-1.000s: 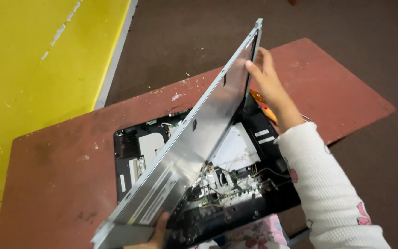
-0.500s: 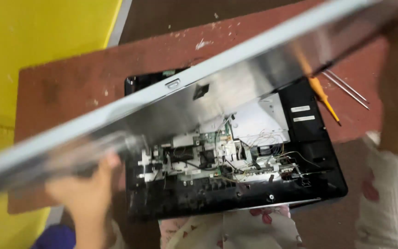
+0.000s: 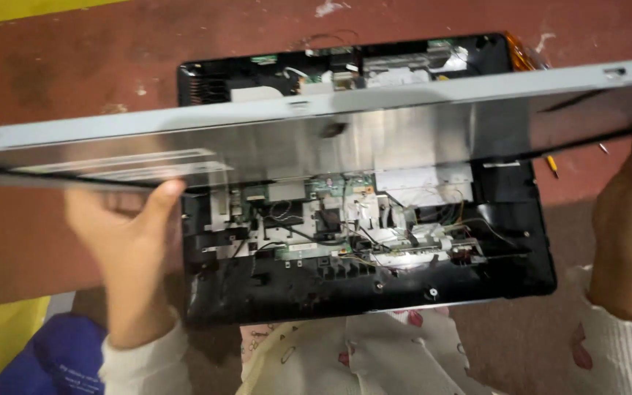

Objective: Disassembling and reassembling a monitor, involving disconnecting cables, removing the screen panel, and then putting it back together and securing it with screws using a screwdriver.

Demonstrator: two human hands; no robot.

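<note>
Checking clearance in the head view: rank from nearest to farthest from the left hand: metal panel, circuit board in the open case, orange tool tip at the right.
1. metal panel: gripped by the left hand at its left end.
2. circuit board: centre of the black case, right of the hand.
3. orange tool tip: far right, beneath the panel's edge.

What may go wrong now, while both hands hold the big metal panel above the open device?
The metal panel is held only at its ends by the left hand and right hand, so it might slip. It hangs over the open black casing, so a drop could hit the circuit boards and thin wires. Its thin edges may hurt the fingers.
</note>
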